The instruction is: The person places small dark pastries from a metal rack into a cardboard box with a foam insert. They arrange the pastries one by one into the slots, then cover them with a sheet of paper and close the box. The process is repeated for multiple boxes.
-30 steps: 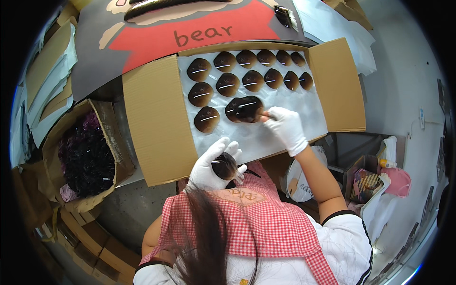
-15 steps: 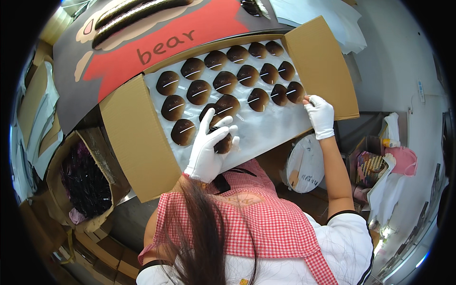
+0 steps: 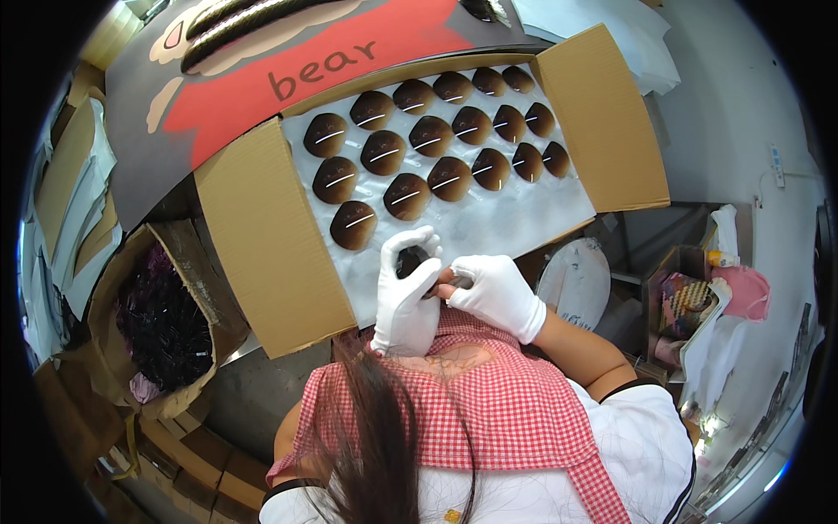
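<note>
Brown tinted lenses (image 3: 407, 196), dark at the top and paler below, lie in rows on a white sheet (image 3: 515, 218) inside an open cardboard box (image 3: 262, 244). Both my hands wear white gloves and meet over the box's near edge. My left hand (image 3: 406, 297) curls around a dark lens (image 3: 409, 260), partly hidden by its fingers. Bare fingertips stick out of the glove on my right hand (image 3: 497, 295). They are pinched together against the left thumb, and what they grip is mostly hidden.
Behind the box is a board (image 3: 236, 113) with a red painted shape, bearing shiny dark strips. A carton (image 3: 218, 323) of dark glossy strands stands at the left. A round white-wrapped bundle (image 3: 576, 284) and a bin (image 3: 668, 288) of cloths are at the right.
My right hand has left the box's right side and come to my left hand. My left hand has drawn nearer my body with the lens. Third-row lenses now sit more evenly apart.
</note>
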{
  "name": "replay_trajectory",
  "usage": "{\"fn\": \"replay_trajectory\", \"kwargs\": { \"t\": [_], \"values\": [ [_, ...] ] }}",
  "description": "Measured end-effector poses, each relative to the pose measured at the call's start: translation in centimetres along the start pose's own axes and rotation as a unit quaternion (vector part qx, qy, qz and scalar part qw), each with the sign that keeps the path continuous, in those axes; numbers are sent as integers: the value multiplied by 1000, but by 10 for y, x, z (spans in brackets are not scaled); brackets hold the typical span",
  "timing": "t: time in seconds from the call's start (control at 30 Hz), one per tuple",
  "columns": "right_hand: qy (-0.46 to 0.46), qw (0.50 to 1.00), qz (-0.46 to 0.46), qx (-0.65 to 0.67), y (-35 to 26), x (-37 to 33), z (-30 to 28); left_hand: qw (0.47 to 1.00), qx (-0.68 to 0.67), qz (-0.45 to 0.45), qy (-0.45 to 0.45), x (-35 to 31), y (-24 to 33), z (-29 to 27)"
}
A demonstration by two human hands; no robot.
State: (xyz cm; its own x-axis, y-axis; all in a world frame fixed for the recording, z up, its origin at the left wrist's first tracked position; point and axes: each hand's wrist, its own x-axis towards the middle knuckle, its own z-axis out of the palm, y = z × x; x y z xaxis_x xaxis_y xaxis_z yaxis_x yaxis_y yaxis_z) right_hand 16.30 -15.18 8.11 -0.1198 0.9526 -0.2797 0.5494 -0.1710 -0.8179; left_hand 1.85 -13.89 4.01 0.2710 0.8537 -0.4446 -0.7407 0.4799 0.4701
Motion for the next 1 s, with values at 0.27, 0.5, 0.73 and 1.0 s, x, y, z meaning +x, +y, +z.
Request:
{"fn": "replay_trajectory", "kwargs": {
  "t": [0.27,0.5,0.73,1.0],
  "values": [
    [-17,987,-100,-124,6,18,19,931,235,277,17,-19,55,-61],
    [102,962,-71,-243,50,0,-46,848,467,245,59,-5,76,-62],
    [222,954,28,-198,94,-18,-102,677,632,339,-162,23,40,-30],
    [223,894,93,-378,125,-32,-170,591,676,339,-281,62,-1,24]
  ]
}}
